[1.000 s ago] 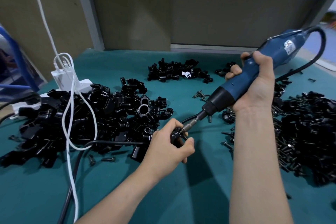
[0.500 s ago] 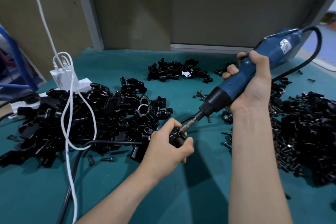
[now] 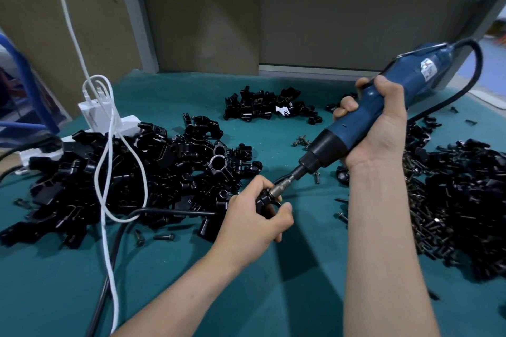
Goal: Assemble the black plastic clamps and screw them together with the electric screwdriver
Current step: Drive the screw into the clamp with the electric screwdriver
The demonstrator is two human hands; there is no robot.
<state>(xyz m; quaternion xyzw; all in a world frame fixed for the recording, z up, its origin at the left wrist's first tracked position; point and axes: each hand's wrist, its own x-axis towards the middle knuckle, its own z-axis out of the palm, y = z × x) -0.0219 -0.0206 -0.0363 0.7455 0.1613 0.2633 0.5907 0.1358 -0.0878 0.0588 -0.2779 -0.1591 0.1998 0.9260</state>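
green table (image 3: 273, 131): left hand (image 3: 254, 221) pinches a black clamp (image 3: 264, 198); right hand (image 3: 377, 128) grips the electric screwdriver (image 3: 356, 123), bit on clamp.

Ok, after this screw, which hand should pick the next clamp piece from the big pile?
Left, probably. The left hand is close beside the big pile and need only drop its clamp; the right hand grips the screwdriver, farther from that pile.

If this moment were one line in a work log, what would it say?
step: screwing clamp together | left hand: grips clamp | right hand: grips screwdriver | bit: touching clamp | nearby: pile of parts
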